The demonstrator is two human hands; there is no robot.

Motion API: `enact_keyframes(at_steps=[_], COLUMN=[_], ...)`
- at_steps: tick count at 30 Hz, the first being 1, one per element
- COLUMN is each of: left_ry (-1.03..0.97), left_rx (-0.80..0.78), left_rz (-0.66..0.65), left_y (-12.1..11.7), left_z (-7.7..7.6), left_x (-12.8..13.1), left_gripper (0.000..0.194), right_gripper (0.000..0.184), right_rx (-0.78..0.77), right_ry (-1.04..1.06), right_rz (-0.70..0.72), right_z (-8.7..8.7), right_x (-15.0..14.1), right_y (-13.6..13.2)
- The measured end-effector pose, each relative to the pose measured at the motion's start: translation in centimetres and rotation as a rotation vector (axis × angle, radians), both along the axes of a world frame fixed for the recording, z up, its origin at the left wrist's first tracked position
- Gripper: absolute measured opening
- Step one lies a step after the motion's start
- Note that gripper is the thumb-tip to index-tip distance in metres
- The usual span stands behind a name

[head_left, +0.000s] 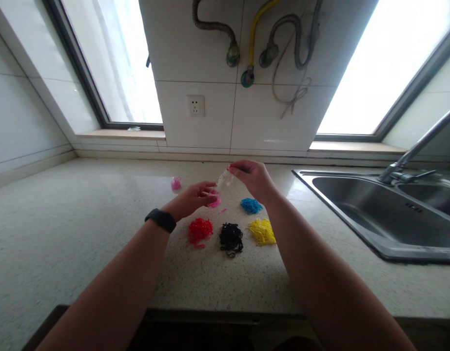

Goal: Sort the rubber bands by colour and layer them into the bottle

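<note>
My right hand [252, 178] pinches a small clear bag or tube [224, 179] above the counter, tilted down to the left. My left hand [193, 197], with a black band at the wrist, is cupped just below it, fingers curled over a pink heap of small pieces [214, 201]. Lying on the counter are little heaps of red pieces [200, 230], black pieces [231, 238], yellow pieces [262, 231] and blue pieces [251, 205]. A small pink object [175, 184] sits apart at the back left.
The speckled stone counter [82, 229] runs left. A steel sink [385, 219] with a tap [418, 148] is at the right. The tiled wall behind carries a socket [195, 106] and hoses [254, 44], between two windows.
</note>
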State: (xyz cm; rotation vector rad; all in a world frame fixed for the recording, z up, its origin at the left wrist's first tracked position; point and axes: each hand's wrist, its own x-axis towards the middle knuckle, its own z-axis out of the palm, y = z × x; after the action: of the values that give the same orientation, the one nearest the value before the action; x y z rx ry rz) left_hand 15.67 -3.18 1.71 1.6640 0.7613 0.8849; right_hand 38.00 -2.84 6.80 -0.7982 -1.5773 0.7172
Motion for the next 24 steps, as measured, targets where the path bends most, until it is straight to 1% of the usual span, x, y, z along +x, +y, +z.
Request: enact_keyframes(at_steps=[7, 10, 14, 16, 17, 19, 22, 24], left_ry=[-0.063, -0.074, -0.092, -0.108, -0.118, -0.146, -0.202, -0.227], left_rx=[-0.009, 0.0, -0.019, -0.019, -0.013, 0.006, 0.012, -0.001], left_rz=[0.014, 0.015, 0.038, 0.073, 0.087, 0.107, 0.133, 0.153], left_y=[0.1, 0.1, -0.1, -0.2, -0.2, -0.2, 0.0, 0.0], left_z=[-0.2, -0.2, 0.1, 0.4, 0.5, 0.7, 0.9, 0.9], left_x=[-0.1, -0.1, -0.1, -0.2, -0.2, -0.3, -0.4, -0.4], left_gripper=[0.058, 0.057, 0.056, 0.057, 0.057, 0.055, 0.053, 0.052], right_gripper=[0.019, 0.019, 0.019, 0.018, 0.018, 0.017, 0.02, 0.023], right_rx=[0.038, 0.036, 0.032, 0.019, 0.005, -0.03, -0.027, -0.017], right_ry=[-0.075, -0.066, -0.019, -0.057, -0.125, -0.367, -0.817, -1.021], right_rz=[-0.043, -0.064, -0.07, -0.083, -0.09, -0.074, 0.061, 0.155], right_z=[0.0, -0.2, -0.9, -1.4, -1.7, -2.3, -3.0, -3.2], right_x=[-0.1, -0.1, 0.0, 0.2, 0.3, 0.4, 0.4, 0.1], right_y=[-0.3, -0.1, 0.6, 0.8, 0.8, 0.6, 0.1, -0.1])
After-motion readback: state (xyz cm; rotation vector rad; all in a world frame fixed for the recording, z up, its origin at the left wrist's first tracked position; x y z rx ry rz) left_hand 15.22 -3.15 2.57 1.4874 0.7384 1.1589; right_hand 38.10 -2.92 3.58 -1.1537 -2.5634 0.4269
